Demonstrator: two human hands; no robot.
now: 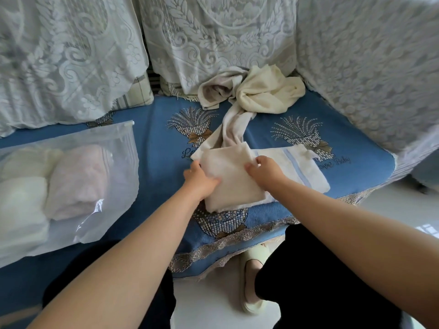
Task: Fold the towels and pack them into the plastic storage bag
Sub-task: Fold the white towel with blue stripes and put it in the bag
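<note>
Both hands, the left hand (202, 179) and the right hand (266, 168), grip one folded white towel (231, 179) with bent fingers; it lies on a blue-striped towel (299, 169). Past the fingers sits a pile of two loose towels (251, 93) on the blue sofa cover (154, 148). Left of the fingers, the plastic storage bag (71, 176) holds about three folded towels.

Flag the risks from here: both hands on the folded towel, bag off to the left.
1. The folded cream towel, held by the left hand and right hand, overlaps the blue-striped towel; lifting may drag it.
2. The plastic storage bag looks fairly full, so the fold could come undone going in.
</note>
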